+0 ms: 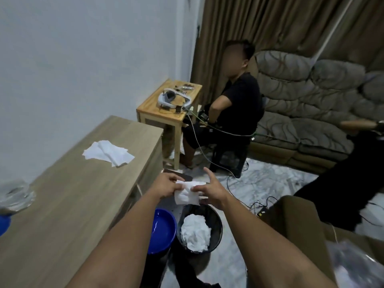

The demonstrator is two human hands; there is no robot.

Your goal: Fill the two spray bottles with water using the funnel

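Note:
Both of my hands hold one white tissue [185, 194] above a black bin [216, 223]. My left hand [167, 185] pinches its upper left edge. My right hand [212, 191] grips its right side with the index finger stretched out. The bin holds crumpled white tissues [195, 233]. A blue bucket [163, 231] with water stands on the floor left of the bin. At the far left edge of the wooden table [72, 194], a blurred clear plastic object [15, 196] and a blue piece [4, 223] show. No spray bottle or funnel can be made out clearly.
Several flat white tissues [108, 152] lie on the table. A person in black [234, 113] sits beside a small wooden side table [166, 109] with a headset on it. A grey sofa [307, 104] stands behind. Cables run across the marble floor [266, 183]. A brown chair [297, 221] is at right.

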